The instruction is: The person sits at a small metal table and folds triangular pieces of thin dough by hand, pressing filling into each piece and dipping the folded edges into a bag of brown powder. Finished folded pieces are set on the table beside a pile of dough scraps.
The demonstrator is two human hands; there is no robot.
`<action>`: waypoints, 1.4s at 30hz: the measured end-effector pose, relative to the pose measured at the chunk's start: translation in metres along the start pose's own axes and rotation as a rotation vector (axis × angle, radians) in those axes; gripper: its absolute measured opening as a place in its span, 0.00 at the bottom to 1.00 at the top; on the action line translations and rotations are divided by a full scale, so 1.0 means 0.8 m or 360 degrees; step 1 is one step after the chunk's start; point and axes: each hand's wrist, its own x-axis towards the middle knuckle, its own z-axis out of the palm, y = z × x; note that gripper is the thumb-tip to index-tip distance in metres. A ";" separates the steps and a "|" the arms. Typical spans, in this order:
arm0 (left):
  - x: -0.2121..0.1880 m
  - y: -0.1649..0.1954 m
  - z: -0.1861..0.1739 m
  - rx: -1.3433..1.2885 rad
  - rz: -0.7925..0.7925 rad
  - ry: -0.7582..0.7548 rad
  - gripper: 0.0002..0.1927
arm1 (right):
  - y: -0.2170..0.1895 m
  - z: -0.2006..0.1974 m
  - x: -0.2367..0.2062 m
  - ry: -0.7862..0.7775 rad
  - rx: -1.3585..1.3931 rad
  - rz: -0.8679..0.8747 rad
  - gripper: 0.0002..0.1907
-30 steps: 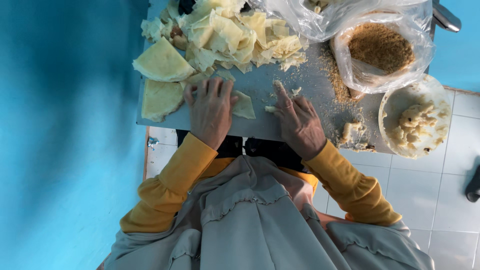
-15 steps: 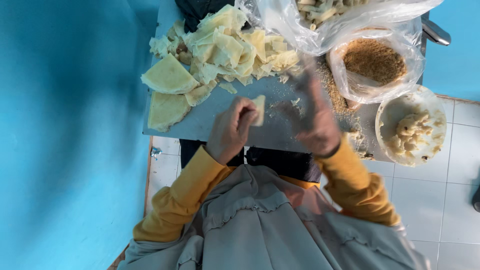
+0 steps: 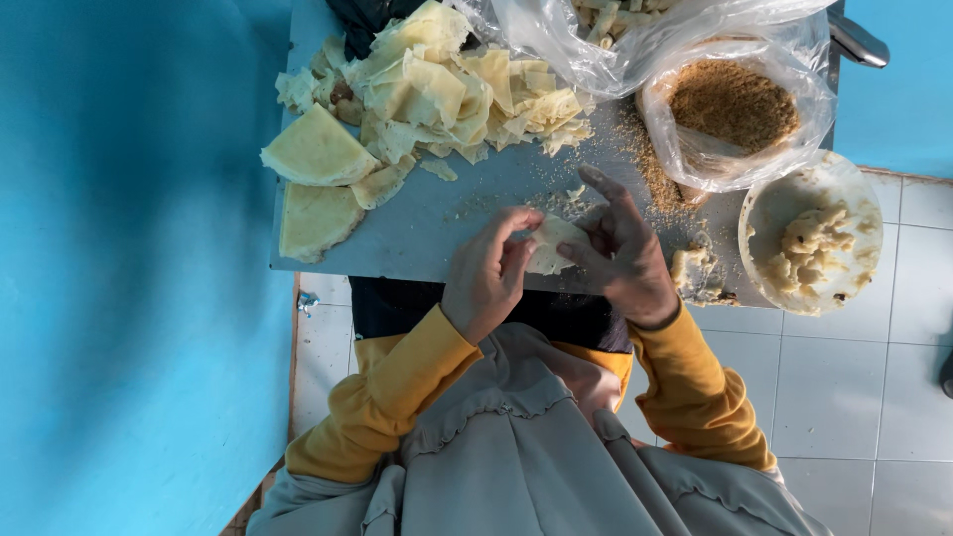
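Both my hands hold one small pale pastry sheet (image 3: pixel 552 244) above the near edge of the grey table (image 3: pixel 437 223). My left hand (image 3: pixel 488 274) grips the sheet's left side with thumb and fingers. My right hand (image 3: pixel 623 250) pinches its right side, index finger stretched out. Yellow sleeves cover both arms. A pile of folded pale pastry sheets (image 3: pixel 437 89) lies at the table's far side, and two flat triangular sheets (image 3: pixel 316 184) rest at the left.
A clear bag of brown crumbs (image 3: pixel 733 104) stands at the right of the table. Beside it sits a white bowl (image 3: pixel 776 208) holding pale lumpy filling. Another plastic bag (image 3: pixel 615 30) lies at the far edge. A blue wall runs along the left; white floor tiles lie to the right.
My hands lay flat on the table a second ago. The left hand then lifted a pastry sheet, and now both hands hold it together above the table's near edge.
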 end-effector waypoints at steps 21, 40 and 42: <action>-0.026 -0.056 -0.009 0.1110 0.1088 -0.0441 0.15 | 0.054 -0.106 -0.135 0.0499 -0.2133 -0.0160 0.36; -0.044 -0.070 -0.019 0.1086 0.1126 -0.0417 0.19 | 0.037 -0.013 -0.027 0.0030 -0.0560 -0.0675 0.14; -0.044 -0.070 -0.021 0.1079 0.1123 -0.0403 0.19 | 0.033 0.007 -0.009 -0.0060 -0.0689 -0.0595 0.15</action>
